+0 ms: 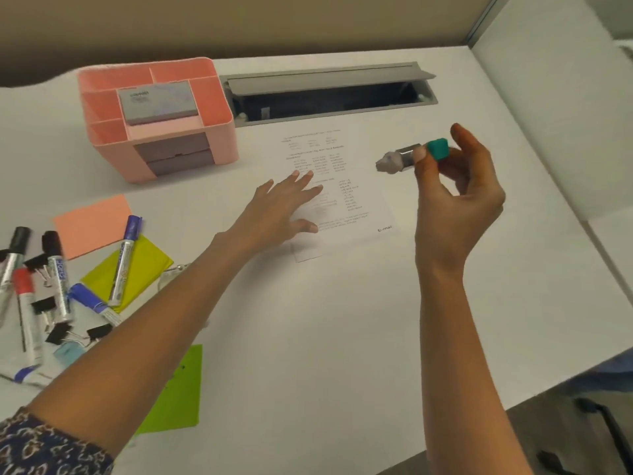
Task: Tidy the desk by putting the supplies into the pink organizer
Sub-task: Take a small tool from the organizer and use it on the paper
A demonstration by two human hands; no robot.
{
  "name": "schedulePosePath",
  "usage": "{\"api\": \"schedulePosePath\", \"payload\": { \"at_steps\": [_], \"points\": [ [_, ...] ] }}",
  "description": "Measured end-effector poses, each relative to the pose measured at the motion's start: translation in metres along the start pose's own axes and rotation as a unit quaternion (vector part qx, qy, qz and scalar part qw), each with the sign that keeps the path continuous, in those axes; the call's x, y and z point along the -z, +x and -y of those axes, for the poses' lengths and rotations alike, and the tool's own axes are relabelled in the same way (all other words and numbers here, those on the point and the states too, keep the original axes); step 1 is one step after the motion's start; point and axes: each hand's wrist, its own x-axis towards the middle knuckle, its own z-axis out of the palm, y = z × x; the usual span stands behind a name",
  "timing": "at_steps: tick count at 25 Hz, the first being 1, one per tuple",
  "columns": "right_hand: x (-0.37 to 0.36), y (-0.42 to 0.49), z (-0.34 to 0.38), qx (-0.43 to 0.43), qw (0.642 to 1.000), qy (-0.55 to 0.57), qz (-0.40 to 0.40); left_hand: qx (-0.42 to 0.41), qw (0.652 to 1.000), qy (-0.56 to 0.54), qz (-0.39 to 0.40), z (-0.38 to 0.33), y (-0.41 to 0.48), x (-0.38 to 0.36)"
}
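The pink organizer (102, 97) stands at the back left of the white desk (342, 320), with a grey pad (157, 101) lying on top of its compartments. My right hand (459, 197) is raised above the desk and grips a short marker with a teal cap (437, 149), held sideways and pointing left. My left hand (284, 207) lies flat, fingers spread, on a printed sheet of paper (356, 200). Several markers (125, 258) with blue, black and red caps lie in a pile at the left edge, among black binder clips (58, 332).
Pink (90, 228), yellow (150, 262) and green (181, 399) sticky notes lie on the left side. An open grey cable hatch (329, 94) is set into the desk behind the paper. A beige partition runs along the back, a white one on the right.
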Motion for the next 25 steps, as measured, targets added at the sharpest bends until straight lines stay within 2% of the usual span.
{"api": "schedulePosePath", "payload": {
  "at_steps": [4, 6, 8, 11, 14, 16, 19, 25],
  "points": [
    [-0.058, -0.032, 0.012, 0.019, 0.996, 0.023, 0.083, 0.022, 0.998, -0.015, -0.056, 0.028, -0.047, 0.023],
    [-0.081, -0.034, 0.013, 0.022, 0.996, -0.002, 0.086, 0.034, 0.998, -0.016, -0.056, 0.035, -0.054, 0.033],
    [-0.156, -0.072, 0.052, 0.035, 0.985, 0.043, 0.165, 0.106, 0.986, 0.001, -0.13, 0.088, -0.111, 0.079],
    [-0.185, -0.071, 0.051, 0.033, 0.985, 0.048, 0.164, 0.106, 0.98, 0.04, -0.166, 0.095, -0.122, 0.085],
    [-0.218, -0.076, 0.048, 0.025, 0.981, 0.048, 0.185, 0.167, 0.959, 0.082, -0.215, 0.108, -0.138, 0.088],
    [-0.242, -0.08, 0.047, 0.031, 0.98, 0.036, 0.192, 0.218, 0.946, 0.089, -0.222, 0.126, -0.143, 0.094],
    [-0.27, -0.084, 0.042, 0.048, 0.98, 0.014, 0.193, 0.251, 0.942, 0.089, -0.205, 0.145, -0.143, 0.096],
    [-0.302, -0.097, 0.02, 0.078, 0.976, -0.046, 0.199, 0.249, 0.947, 0.089, -0.181, 0.164, -0.134, 0.093]
  ]
}}
